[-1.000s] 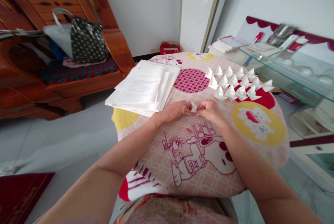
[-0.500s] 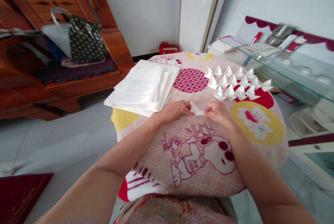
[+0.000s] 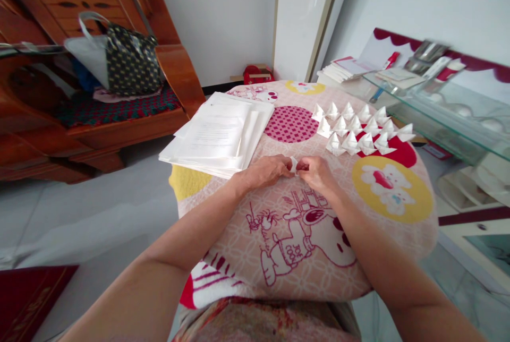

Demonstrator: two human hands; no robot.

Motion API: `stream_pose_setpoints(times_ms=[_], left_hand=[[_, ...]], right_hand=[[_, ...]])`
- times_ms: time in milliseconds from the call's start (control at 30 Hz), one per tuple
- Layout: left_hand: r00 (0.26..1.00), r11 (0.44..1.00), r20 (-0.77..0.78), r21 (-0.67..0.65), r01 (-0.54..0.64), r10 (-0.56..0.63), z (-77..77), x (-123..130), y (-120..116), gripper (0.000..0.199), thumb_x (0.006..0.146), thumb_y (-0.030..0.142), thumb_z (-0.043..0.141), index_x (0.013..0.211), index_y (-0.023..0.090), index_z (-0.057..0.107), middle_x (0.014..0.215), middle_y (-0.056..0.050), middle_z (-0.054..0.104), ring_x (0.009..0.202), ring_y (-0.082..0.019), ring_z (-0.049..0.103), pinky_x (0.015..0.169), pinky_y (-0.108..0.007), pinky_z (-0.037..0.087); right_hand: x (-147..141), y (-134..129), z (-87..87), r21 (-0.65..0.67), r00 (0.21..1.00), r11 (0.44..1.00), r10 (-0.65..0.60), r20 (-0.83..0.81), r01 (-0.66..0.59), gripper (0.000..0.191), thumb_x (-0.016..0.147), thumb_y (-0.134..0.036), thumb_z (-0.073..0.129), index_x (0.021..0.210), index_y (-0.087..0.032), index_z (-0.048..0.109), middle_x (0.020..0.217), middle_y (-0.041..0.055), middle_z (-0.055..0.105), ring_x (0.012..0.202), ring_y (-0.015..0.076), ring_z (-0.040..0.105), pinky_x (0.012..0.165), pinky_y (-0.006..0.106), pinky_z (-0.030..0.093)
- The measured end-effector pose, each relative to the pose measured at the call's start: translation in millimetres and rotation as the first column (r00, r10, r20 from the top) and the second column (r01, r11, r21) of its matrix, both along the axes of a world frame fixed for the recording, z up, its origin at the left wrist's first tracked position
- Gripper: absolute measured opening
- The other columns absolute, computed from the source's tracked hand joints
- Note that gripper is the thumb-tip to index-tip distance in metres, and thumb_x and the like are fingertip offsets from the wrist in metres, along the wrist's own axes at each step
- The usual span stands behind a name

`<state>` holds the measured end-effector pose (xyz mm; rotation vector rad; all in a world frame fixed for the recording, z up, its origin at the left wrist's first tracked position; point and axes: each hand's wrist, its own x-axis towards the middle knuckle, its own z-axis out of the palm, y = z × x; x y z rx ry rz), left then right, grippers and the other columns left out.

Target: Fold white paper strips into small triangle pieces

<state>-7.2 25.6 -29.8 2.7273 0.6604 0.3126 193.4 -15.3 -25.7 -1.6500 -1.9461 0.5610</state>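
A small piece of white paper (image 3: 294, 164) is pinched between my two hands above the cloth-covered table, mostly hidden by the fingers. My left hand (image 3: 274, 168) is closed on its left side, and my right hand (image 3: 315, 172) grips its right side, the fingertips nearly meeting. Several folded white paper boats (image 3: 351, 141) stand in rows to the right, beyond my right hand. A stack of white sheets (image 3: 219, 132), the top one printed with faint text, lies left of my left hand.
The round table has a patterned pink cloth (image 3: 255, 236). At the right, a glass shelf (image 3: 450, 113) comes close to the table edge, with papers and metal containers around it. A wooden bench (image 3: 131, 121) holding a dotted bag (image 3: 131, 60) stands at the left.
My right hand has moved left, closer to my left hand. Less of the white paper shows between them. My left hand has hardly moved.
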Motion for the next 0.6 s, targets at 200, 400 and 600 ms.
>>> stream_pose_setpoints(times_ms=[200,400,600], left_hand=[[0.996,0.999,0.084,-0.035,0.03,-0.026,-0.1,-11.5,9.1,0.035,0.08,-0.001,0.053,0.084,0.021,0.08,0.106,-0.007,0.076,0.101,-0.021,0.067,0.09,-0.032,0.049],[0.996,0.995,-0.001,-0.047,-0.088,0.088,9.7,-20.4,8.5,0.037,0.076,-0.003,0.052,0.079,0.021,0.081,0.12,-0.004,0.077,0.114,-0.023,0.065,0.096,-0.034,0.047],[0.979,0.968,-0.005,-0.149,-0.204,0.205,11.7,-29.1,14.2,0.032,0.071,0.0,0.053,0.067,0.02,0.077,0.112,-0.002,0.079,0.097,-0.019,0.07,0.087,-0.03,0.049]], right_hand=[[5.8,0.5,-5.9,-0.025,0.999,1.0,-0.019,-0.043,0.018,0.015,0.072,-0.006,0.064,0.069,-0.018,0.073,0.068,0.0028,0.072,0.065,0.0172,0.065,0.062,0.027,0.043],[6.2,1.1,-7.0,-0.056,0.995,0.997,-0.058,-0.085,0.054,0.012,0.071,-0.008,0.068,0.07,-0.018,0.073,0.069,0.0028,0.074,0.066,0.0174,0.066,0.062,0.027,0.045],[11.1,-0.8,-6.3,-0.05,0.993,0.995,-0.09,-0.072,0.087,0.01,0.069,-0.008,0.071,0.071,-0.018,0.073,0.071,0.0029,0.074,0.067,0.0179,0.068,0.064,0.027,0.047]])
